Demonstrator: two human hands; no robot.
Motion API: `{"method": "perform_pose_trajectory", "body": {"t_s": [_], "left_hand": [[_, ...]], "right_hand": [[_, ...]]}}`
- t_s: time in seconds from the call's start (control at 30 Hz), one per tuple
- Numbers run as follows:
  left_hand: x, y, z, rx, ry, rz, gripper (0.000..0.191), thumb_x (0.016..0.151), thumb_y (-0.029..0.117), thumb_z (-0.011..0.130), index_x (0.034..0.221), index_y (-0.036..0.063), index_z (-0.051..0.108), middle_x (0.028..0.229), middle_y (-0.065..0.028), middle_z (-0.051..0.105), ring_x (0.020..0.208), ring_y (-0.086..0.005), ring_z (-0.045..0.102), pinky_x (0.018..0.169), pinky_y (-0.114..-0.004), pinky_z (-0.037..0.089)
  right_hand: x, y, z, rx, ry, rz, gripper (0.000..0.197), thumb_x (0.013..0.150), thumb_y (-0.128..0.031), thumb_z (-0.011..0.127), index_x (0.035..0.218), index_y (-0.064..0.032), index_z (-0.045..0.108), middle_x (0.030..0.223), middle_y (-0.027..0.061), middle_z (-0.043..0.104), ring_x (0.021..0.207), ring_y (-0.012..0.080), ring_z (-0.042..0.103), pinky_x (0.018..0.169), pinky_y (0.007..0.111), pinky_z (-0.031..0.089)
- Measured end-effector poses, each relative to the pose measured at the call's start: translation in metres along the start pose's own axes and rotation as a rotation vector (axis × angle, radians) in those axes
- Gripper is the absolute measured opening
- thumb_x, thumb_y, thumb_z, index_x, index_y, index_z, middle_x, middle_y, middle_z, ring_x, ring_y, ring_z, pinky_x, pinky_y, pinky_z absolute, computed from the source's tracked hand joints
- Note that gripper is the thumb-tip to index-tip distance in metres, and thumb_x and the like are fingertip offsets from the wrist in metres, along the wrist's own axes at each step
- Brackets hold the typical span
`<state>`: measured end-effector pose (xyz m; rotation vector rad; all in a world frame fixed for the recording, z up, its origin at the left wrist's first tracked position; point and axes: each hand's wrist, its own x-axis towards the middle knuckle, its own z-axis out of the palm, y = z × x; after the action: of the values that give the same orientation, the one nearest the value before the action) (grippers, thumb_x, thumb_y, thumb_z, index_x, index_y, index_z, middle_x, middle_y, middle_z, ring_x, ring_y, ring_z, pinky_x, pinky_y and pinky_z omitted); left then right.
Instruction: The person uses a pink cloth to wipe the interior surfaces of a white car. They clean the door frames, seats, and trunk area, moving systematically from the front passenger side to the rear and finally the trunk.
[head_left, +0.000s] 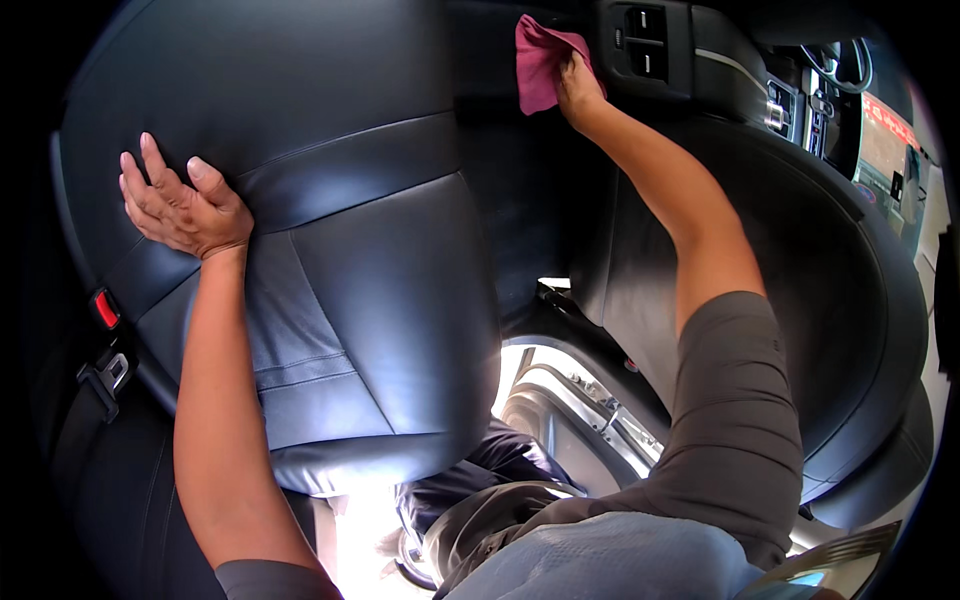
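Note:
I am leaning into a car's rear cabin. My left hand (184, 206) rests on the black leather rear seat (375, 262), fingers apart and holding nothing. My right hand (579, 86) is shut on a dark pink cloth (538, 67), part of which hangs loose to the left of the fingers. Cloth and hand are close to the rear end of the centre console (646, 45), where two window-shaped switches or vents show. Whether the cloth touches the console is hard to tell. My right fingertips are partly hidden by the cloth.
A black front seatback (750, 187) curves along the right. Left of the seat cushion are a red-buttoned seat belt buckle (106, 309) and a metal belt tongue (116, 370). The open door (555, 420) and sill lie below. The steering wheel (862, 71) shows at the upper right.

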<state>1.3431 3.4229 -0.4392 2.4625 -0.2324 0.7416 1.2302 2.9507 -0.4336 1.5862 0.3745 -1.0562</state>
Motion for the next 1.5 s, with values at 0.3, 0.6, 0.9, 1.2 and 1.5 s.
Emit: {"method": "perform_pose_trajectory", "body": {"t_s": [0.3, 0.6, 0.9, 1.2, 1.5], "left_hand": [[0.001, 0.005, -0.009, 0.045, -0.041, -0.021, 0.054, 0.094, 0.038, 0.042, 0.145, 0.0198, 0.044, 0.151, -0.0095, 0.036, 0.139, -0.0306, 0.031, 0.115, -0.047, 0.02], [0.002, 0.007, -0.01, 0.073, -0.081, -0.012, 0.055, 0.093, 0.034, 0.041, 0.145, 0.015, 0.043, 0.152, -0.0099, 0.034, 0.138, -0.0311, 0.032, 0.114, -0.049, 0.022], [0.004, 0.004, -0.012, 0.071, -0.082, -0.009, 0.055, 0.093, 0.033, 0.039, 0.144, 0.0134, 0.044, 0.15, -0.0114, 0.035, 0.137, -0.0328, 0.033, 0.115, -0.048, 0.021], [0.002, 0.002, -0.005, 0.057, -0.091, -0.012, 0.057, 0.093, 0.036, 0.036, 0.144, 0.0107, 0.044, 0.151, -0.0146, 0.035, 0.138, -0.0336, 0.031, 0.115, -0.048, 0.019], [-0.001, 0.0, -0.01, 0.056, -0.069, -0.021, 0.057, 0.094, 0.038, 0.036, 0.144, 0.0118, 0.044, 0.151, -0.0112, 0.035, 0.137, -0.0333, 0.031, 0.115, -0.048, 0.02]], "right_hand": [[-0.075, 0.102, -0.014, 0.614, 0.707, 0.604, 0.047, 0.088, -0.031, 0.055, 0.132, -0.0117, 0.056, 0.139, 0.0178, 0.05, 0.135, 0.0407, 0.036, 0.109, 0.059, 0.024], [-0.088, 0.128, 0.028, 0.895, 0.51, 1.233, 0.067, 0.095, -0.046, 0.046, 0.15, -0.0103, 0.033, 0.149, 0.0266, 0.037, 0.138, 0.0506, 0.029, 0.114, 0.059, 0.014], [-0.039, 0.211, -0.016, 0.835, 0.258, 0.513, 0.043, 0.09, -0.043, 0.048, 0.096, -0.0106, 0.075, 0.101, 0.0137, 0.072, 0.092, 0.0325, 0.069, 0.087, 0.053, 0.049], [0.139, 0.095, -0.032, 0.665, -0.314, -0.107, 0.049, 0.088, -0.042, 0.059, 0.131, -0.0179, 0.062, 0.141, 0.0166, 0.052, 0.132, 0.036, 0.047, 0.11, 0.054, 0.03], [0.073, 0.046, -0.041, 0.313, 0.024, 0.055, 0.078, 0.09, -0.063, 0.047, 0.137, -0.0009, 0.052, 0.143, 0.0139, 0.05, 0.128, 0.0286, 0.049, 0.11, 0.042, 0.031]]}}
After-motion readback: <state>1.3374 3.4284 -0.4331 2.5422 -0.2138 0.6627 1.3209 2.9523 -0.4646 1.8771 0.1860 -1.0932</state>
